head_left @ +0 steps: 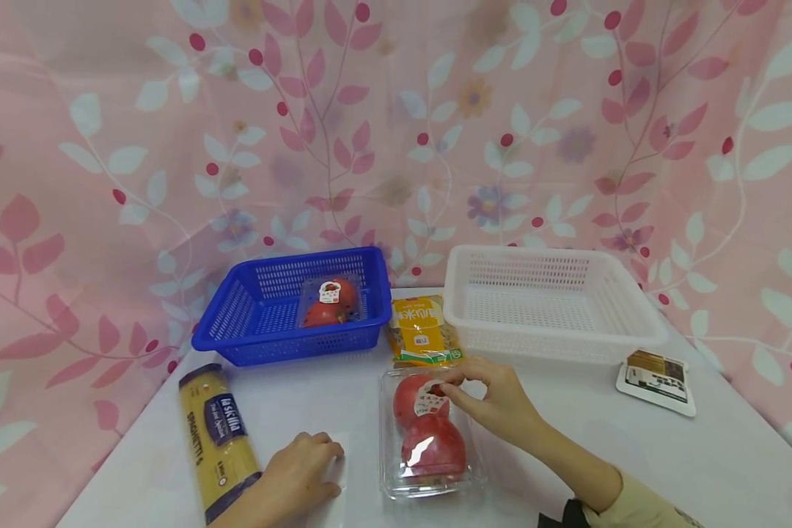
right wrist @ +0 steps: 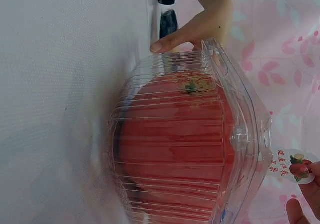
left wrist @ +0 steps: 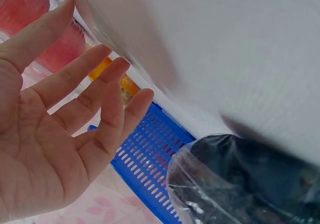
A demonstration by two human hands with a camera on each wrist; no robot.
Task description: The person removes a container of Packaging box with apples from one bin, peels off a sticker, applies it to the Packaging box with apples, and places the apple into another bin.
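Observation:
A clear plastic box (head_left: 389, 469) of large tomatoes (head_left: 433, 446) lies on the white table. My right hand (head_left: 495, 400) is over its far right side, thumb and finger pinching the round white label (head_left: 429, 398) on the lid. In the right wrist view, the label (right wrist: 280, 163) stands out from the lid of the box (right wrist: 240, 134), a fingertip over its printed fruit. To the left of the box, my left hand (head_left: 303, 469) rests at the table with loosely bent fingers and holds nothing; its palm (left wrist: 45, 149) shows in the left wrist view.
At the back left stands a blue basket (head_left: 237, 345) with another tomato box (head_left: 330, 302) inside. A white basket (head_left: 554, 337) stands back right, a yellow food packet (head_left: 422, 330) between them. A spaghetti pack (head_left: 218, 440) lies left; a small flat package (head_left: 656, 381) lies right.

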